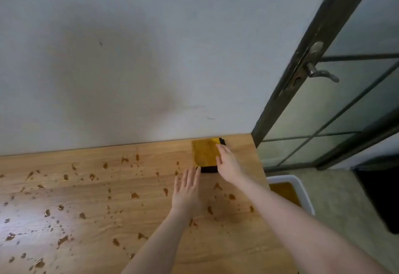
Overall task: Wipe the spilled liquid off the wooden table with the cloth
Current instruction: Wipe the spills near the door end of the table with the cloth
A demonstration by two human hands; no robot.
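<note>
A folded yellow cloth (204, 154) with a black underside lies flat at the far right corner of the wooden table (90, 219), against the wall. My right hand (228, 162) rests on the cloth's right edge, fingers stretched out. My left hand (187, 189) lies flat on the table with its fingertips touching the cloth's near left corner. Brown drops and splashes of spilled liquid (135, 195) are scattered over most of the table, from the left edge to under my arms.
A grey wall runs along the table's far edge. To the right stands a dark-framed glass door with a metal handle (319, 72). Below the table's right edge, a white bin (291, 191) on the floor holds something yellow.
</note>
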